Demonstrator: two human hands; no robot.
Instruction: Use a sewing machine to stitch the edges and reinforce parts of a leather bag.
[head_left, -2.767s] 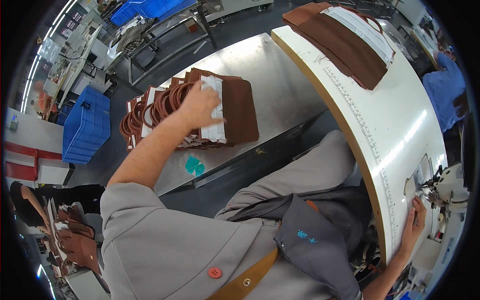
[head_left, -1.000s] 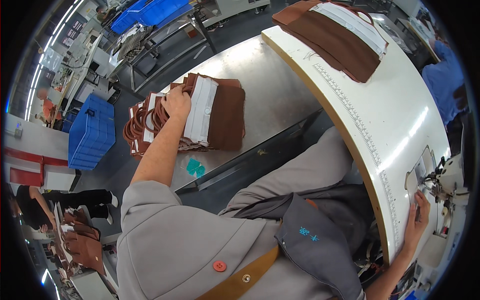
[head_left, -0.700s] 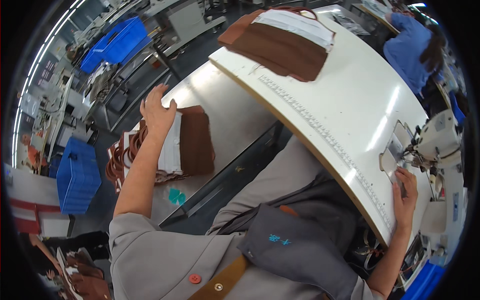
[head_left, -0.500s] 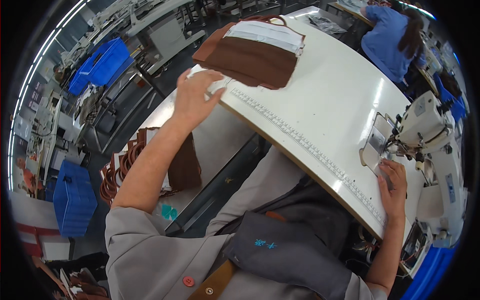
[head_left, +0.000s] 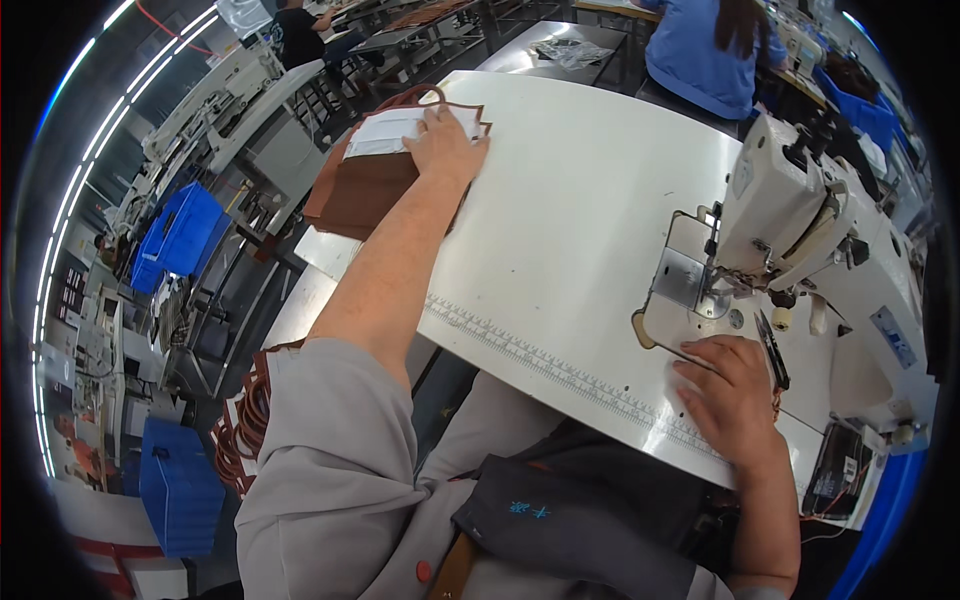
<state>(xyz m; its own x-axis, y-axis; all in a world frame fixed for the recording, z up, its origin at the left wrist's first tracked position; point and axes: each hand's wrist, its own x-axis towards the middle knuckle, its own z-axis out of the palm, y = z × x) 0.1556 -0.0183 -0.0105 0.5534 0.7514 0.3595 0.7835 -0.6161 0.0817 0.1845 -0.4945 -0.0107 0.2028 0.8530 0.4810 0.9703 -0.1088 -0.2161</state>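
Observation:
My left hand (head_left: pixel 445 148) reaches to the far left of the table and lies on a stack of brown fabric panels (head_left: pixel 365 192). Its fingers are stretched over the white strip (head_left: pixel 378 133) on the top panel, near a brown cord handle (head_left: pixel 415 93); I see no grip on the stack. My right hand (head_left: pixel 732 395) rests on the white tabletop (head_left: pixel 570 215), fingers apart and holding nothing, just in front of the sewing machine (head_left: pixel 770 210) and its metal needle plate (head_left: pixel 678 275). Dark thread snips (head_left: pixel 772 350) lie beside that hand.
A printed ruler strip (head_left: pixel 560 365) runs along the table's near edge. Below on the left, more brown pieces with corded handles (head_left: pixel 245 425) are piled. Blue bins (head_left: pixel 180 240) stand farther left. A person in blue (head_left: pixel 705 55) sits beyond the table.
My left hand has gone from beside the stack's near-left corner onto its top. The view has shifted toward the right, and the snips now show beside my right hand, which stays by the machine.

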